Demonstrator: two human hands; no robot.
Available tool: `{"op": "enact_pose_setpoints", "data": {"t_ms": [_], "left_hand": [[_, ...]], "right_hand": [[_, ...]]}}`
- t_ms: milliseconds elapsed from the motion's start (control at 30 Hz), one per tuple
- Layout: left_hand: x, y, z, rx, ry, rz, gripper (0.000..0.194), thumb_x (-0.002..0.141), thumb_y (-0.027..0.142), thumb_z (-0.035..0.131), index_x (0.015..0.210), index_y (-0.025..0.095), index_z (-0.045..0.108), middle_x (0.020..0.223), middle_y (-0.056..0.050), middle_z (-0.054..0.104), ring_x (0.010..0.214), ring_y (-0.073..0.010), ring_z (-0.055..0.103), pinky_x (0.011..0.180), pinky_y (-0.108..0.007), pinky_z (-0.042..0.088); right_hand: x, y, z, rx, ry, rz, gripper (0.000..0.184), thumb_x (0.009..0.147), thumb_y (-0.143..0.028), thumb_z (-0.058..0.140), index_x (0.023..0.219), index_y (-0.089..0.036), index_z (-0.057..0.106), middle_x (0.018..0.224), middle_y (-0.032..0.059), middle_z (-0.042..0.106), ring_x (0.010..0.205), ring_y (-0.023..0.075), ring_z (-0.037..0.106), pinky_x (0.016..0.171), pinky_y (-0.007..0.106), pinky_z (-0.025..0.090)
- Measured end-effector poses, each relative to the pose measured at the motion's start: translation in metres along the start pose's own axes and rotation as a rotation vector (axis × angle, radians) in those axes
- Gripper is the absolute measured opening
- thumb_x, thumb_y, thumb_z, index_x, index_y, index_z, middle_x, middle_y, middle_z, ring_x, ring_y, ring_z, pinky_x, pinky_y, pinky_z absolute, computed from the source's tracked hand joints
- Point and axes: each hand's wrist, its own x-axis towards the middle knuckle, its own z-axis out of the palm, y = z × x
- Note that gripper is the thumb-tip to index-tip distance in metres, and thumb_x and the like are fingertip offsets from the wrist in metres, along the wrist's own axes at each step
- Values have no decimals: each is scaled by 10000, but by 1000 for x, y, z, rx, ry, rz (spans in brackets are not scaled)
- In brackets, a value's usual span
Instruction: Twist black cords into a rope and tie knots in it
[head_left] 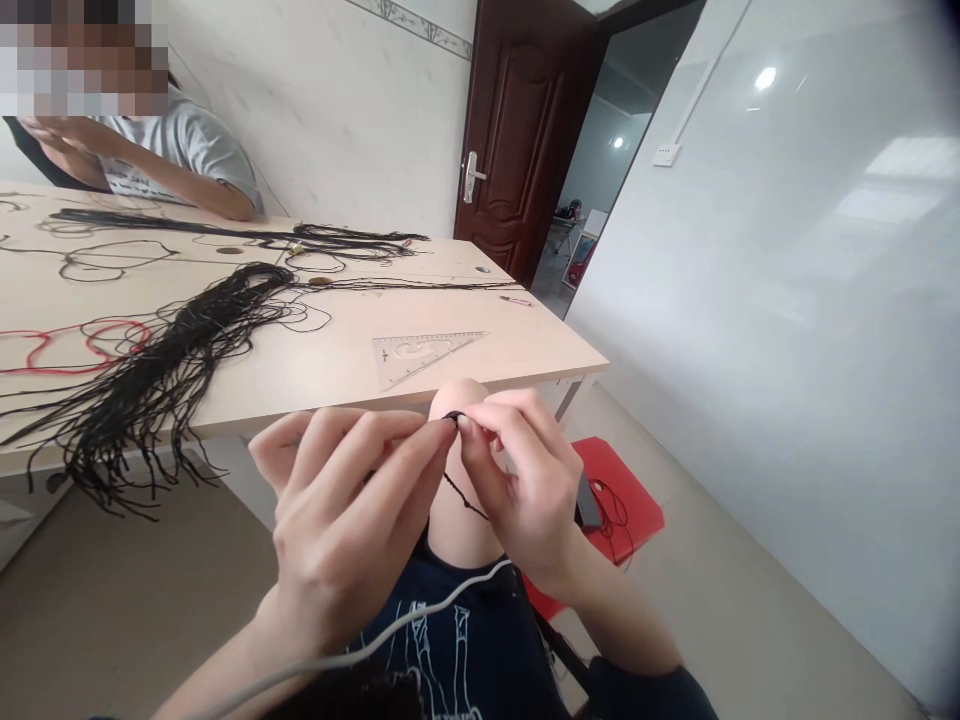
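My left hand (341, 520) and my right hand (517, 480) meet above my knee, below the table's front edge. The fingertips of both hands pinch a thin black cord (465, 500) at a small dark knot or bead (451, 416). The cord hangs down in a short loop between my hands. A large bundle of black cords (172, 370) lies on the table to the left, its ends drooping over the front edge.
A light wooden table (337, 370) carries a clear triangle ruler (420, 352), red cord (75, 345), more black cords (330, 238) and a pen (514, 299). Another person (150, 150) sits at the far left. A red stool (622, 505) stands right of my knee. A dark door (517, 130) is open behind.
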Motion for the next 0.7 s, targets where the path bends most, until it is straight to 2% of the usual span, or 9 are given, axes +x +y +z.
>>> {"op": "enact_pose_setpoints", "data": {"t_ms": [200,300,433,633,700], "left_hand": [[1,3,7,39,87,-30,203,682,62,664,828,203,650,714,-16,635,615,-151,513,627,-347,315],[1,5,9,75,156,-31,187,668,78,680,797,212,660,655,2,627,564,-133,493,601,-336,292],[3,5,8,18,235,-95,195,623,27,698,734,181,653,604,22,617,531,-109,488,571,-305,310],[4,5,8,-217,296,-179,351,529,-86,697,790,146,669,647,19,619,596,-120,539,536,-271,380],[4,8,11,-291,355,-219,387,521,-104,687,801,163,685,652,24,623,591,-116,544,528,-263,385]], "right_hand": [[-3,4,7,-198,141,-213,90,796,-77,548,861,-136,569,692,40,562,642,130,523,546,252,460],[-5,5,10,-291,143,-285,132,768,-64,579,890,-115,580,725,62,577,638,139,517,539,260,454],[-6,5,10,-282,145,-319,118,778,-80,576,890,-116,590,751,59,575,651,125,522,555,243,467],[-6,6,9,-166,159,-311,104,815,-82,534,888,-131,590,792,62,559,697,127,572,558,255,471],[-7,5,9,-138,159,-308,110,810,-77,539,895,-125,591,805,67,555,702,131,574,552,259,473]]}}
